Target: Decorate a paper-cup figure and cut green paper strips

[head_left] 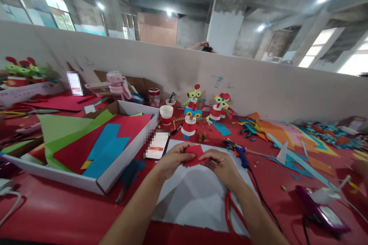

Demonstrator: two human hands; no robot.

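Observation:
A small red piece of craft paper or felt (197, 154) is held between both hands above a white sheet (184, 203). My left hand (177, 157) pinches its left side with thumb and fingers. My right hand (220, 164) has its fingertips closed on the right edge. Red handles, apparently of scissors (228, 214), lie on the sheet, partly hidden under my right forearm. Just beyond my right hand rests a blue glue gun (240, 155) with a black cord. A phone with a lit screen (157, 144) lies left of my left hand.
A white box (129, 157) of coloured sheets stands at left. Robot-like paper-cup figures (189, 126) and stacked cups (166, 115) are behind the sheet. Coloured scraps (290, 134) and a purple power strip (323, 212) lie right. A low partition (258, 88) closes the back.

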